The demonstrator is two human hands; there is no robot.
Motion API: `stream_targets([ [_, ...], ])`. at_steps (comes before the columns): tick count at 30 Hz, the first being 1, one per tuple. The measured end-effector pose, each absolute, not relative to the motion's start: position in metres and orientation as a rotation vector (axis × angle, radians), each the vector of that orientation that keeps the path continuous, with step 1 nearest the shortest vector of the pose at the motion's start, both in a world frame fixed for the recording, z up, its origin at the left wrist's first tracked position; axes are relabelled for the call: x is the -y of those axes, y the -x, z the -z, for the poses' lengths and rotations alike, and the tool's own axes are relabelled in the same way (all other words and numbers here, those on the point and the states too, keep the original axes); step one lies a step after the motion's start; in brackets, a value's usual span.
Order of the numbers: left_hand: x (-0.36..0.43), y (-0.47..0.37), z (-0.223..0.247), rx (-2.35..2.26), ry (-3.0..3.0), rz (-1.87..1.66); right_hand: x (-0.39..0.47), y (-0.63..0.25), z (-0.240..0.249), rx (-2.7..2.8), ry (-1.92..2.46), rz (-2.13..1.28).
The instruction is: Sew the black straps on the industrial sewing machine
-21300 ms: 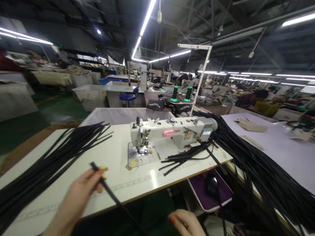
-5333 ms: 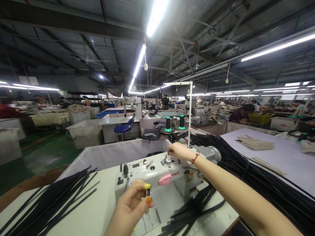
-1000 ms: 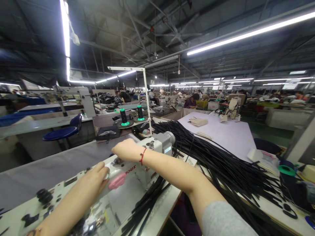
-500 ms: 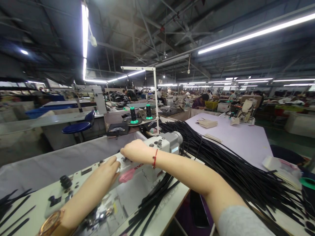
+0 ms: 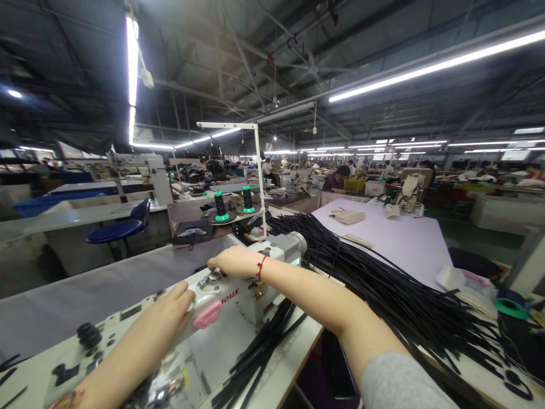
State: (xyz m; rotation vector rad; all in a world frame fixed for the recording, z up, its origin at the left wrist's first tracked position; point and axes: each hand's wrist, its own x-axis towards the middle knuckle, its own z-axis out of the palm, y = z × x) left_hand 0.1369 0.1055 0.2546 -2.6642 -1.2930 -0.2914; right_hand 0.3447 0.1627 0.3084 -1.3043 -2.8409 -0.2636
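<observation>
A white sewing machine [image 5: 232,312] with red lettering and a pink patch [image 5: 208,315] stands before me. My right hand [image 5: 230,261] is over the top of its arm, fingers pinched together at the far edge; what they hold is hidden. A round metal part [image 5: 215,276] sits just below that hand. Lower and to the left, my left hand [image 5: 179,301] is closed against the near side of the machine arm. A small pale bit shows at its fingertips, too small to name. Black strips [image 5: 255,352] lie on the table under the machine.
A large bundle of black strips [image 5: 383,284] spreads to the right. Two black thread cones [image 5: 221,207] stand behind the machine by a white thread stand [image 5: 259,170]. A pale table [image 5: 409,244] bears beige pieces [image 5: 347,216]. A blue stool [image 5: 114,230] is at left.
The view has turned a little to the right, so everything sits farther left. The metal part below my right hand shows more clearly. Both hands stay at the machine top.
</observation>
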Motion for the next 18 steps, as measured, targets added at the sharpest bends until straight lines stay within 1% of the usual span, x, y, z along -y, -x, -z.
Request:
stream_targets([
  [5, -0.108, -0.136, -0.251, 1.302, 2.669, 0.300, -0.173, -0.358, -0.311, 2.782, 1.356, 0.104],
  [10, -0.098, -0.140, -0.262, 1.335, 2.658, 0.301, -0.192, -0.372, -0.303, 2.493, 1.479, 0.012],
  [15, -0.092, -0.141, -0.268, 1.361, 2.649, 0.281, -0.192, -0.389, -0.301, 2.403, 1.349, -0.271],
  [18, -0.091, -0.139, -0.267, 1.350, 2.665, 0.327, -0.191, -0.412, -0.312, 2.152, 1.397, -0.341],
])
